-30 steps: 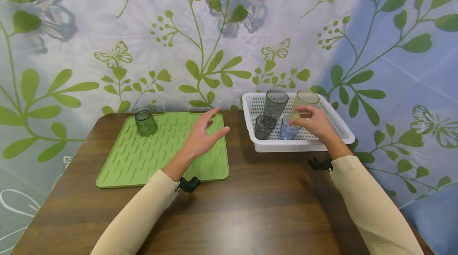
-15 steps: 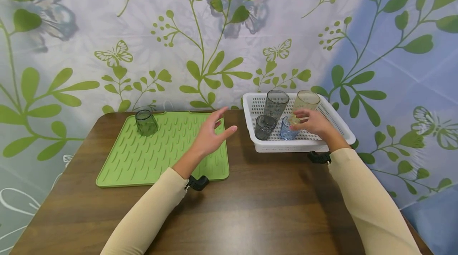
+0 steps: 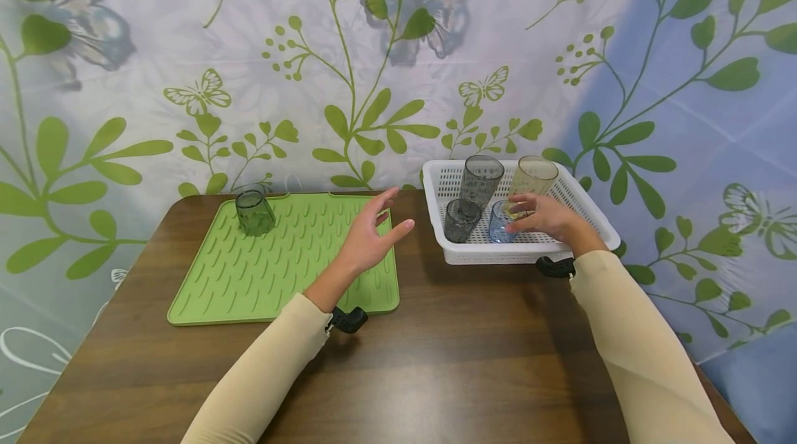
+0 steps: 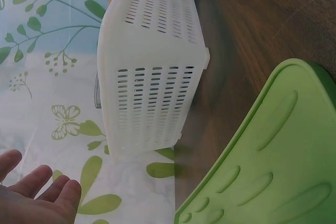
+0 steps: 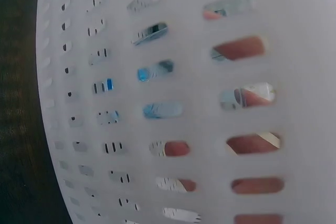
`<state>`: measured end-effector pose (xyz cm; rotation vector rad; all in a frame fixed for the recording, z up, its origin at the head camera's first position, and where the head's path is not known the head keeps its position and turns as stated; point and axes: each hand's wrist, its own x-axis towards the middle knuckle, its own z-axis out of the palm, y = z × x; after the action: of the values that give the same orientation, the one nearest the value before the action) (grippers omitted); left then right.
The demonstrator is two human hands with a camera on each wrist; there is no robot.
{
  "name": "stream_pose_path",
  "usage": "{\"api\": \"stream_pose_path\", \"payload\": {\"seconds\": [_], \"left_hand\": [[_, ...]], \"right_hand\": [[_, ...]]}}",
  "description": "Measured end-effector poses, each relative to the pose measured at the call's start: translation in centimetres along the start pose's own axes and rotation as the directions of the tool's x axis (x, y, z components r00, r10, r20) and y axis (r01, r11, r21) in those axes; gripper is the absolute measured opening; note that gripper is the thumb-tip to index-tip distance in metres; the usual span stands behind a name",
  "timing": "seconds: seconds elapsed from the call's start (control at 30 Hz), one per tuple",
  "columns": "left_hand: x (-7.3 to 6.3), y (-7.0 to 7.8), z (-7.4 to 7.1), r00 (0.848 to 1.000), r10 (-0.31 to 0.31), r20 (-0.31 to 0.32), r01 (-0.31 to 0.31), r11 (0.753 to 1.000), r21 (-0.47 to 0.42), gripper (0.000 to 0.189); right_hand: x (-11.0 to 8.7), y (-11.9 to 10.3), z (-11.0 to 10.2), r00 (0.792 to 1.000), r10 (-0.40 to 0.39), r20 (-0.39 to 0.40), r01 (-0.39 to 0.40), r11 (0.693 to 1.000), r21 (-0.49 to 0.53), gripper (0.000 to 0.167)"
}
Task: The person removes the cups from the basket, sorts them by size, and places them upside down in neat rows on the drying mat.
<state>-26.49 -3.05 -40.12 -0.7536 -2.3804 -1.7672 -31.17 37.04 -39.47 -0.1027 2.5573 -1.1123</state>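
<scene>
In the head view my right hand (image 3: 548, 216) reaches over the front of the white basket (image 3: 479, 256), thumb and fingers spread at the right side of a small blue glass (image 3: 500, 226). Through the basket's slots, the right wrist view shows parts of fingers (image 5: 247, 145) and of the blue glass (image 5: 160, 110). A small dark grey glass (image 3: 459, 226), a tall grey glass (image 3: 479, 185) and a tall yellowish glass (image 3: 532, 173) also stand in the basket. My left hand (image 3: 367, 236) hovers above the mat's right edge, fingers apart, holding nothing.
A green ribbed drying mat (image 3: 261, 278) lies on the left of the brown wooden table (image 3: 423, 361), with a small dark green glass (image 3: 254, 216) near its back left corner. A patterned curtain (image 3: 261, 105) hangs right behind the table.
My left hand has shifted a little to the right over the mat. My right hand has sunk slightly, its thumb now lower beside the blue glass. The other glasses have stayed put.
</scene>
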Motion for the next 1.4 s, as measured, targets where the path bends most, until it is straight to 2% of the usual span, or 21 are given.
{"api": "stream_pose_path", "payload": {"seconds": [0.27, 0.7, 0.97, 1.13, 1.4], "left_hand": [[-0.3, 0.0, 0.2, 1.000, -0.003, -0.007, 0.003, 1.000, -0.013, 0.069], [-0.3, -0.2, 0.4, 1.000, -0.019, -0.004, 0.019, 1.000, -0.011, 0.069], [-0.1, -0.2, 0.4, 1.000, -0.002, 0.002, 0.002, 1.000, 0.003, 0.071], [0.1, 0.1, 0.3, 1.000, 0.004, 0.013, -0.004, 1.000, 0.014, 0.071], [1.0, 0.7, 0.0, 0.998, 0.000, 0.055, -0.001, 1.000, 0.026, 0.071]], "right_hand": [[0.7, 0.2, 0.3, 1.000, 0.001, 0.031, -0.002, 0.999, 0.038, 0.090], [0.0, -0.1, 0.1, 0.995, -0.075, -0.072, 0.078, 0.996, 0.039, 0.088], [-1.3, -1.2, 0.2, 0.979, -0.136, -0.154, 0.152, 0.983, 0.099, 0.087], [-1.8, -1.9, 0.3, 0.966, -0.155, -0.209, 0.186, 0.973, 0.137, 0.080], [-2.4, -3.2, 0.4, 0.934, -0.243, -0.264, 0.276, 0.957, 0.095, 0.077]]}}
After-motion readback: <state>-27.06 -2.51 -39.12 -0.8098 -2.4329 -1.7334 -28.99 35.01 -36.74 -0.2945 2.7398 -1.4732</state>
